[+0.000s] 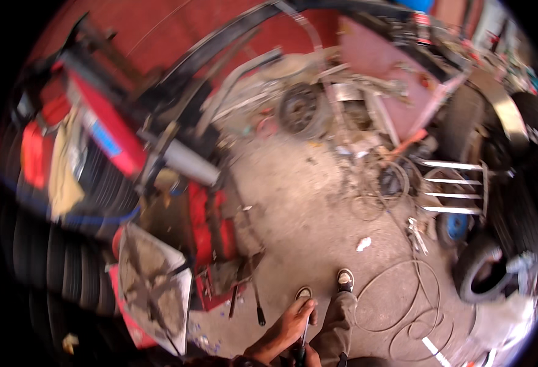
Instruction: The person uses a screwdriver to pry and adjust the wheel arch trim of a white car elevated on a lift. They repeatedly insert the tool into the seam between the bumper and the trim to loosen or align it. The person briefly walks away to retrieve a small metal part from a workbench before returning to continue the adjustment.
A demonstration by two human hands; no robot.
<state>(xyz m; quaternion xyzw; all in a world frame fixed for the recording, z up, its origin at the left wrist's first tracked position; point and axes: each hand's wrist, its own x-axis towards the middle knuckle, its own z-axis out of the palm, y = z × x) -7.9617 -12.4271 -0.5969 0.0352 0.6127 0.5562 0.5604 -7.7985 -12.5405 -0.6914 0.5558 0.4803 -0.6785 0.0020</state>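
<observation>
Holding a thin metal tool in front of the body, low in the view, looks like the step in hand; the left hand has its fingers clamped on the pale shaft; the right hand sits beside the dark handle end, but the lower edge cuts it off, so I cannot tell whether its fingers close on it; the next move, I judge, calls for a secure grip on the handle and careful footing, since a thin hose lies in loops beside the legs.

Counting what shows: one tool, two hands and two shoes on the concrete floor; one bar with a black grip, just beside the red machine; one bare wheel at the far side of the floor; one blue-centred wheel on the right, below one metal rack with four bright bars; one loose tyre near that wheel; one pink panel leaning at the back; one white scrap on the floor, and one white strip near the lower edge; the dark tyres along the left overlap too much to count.
</observation>
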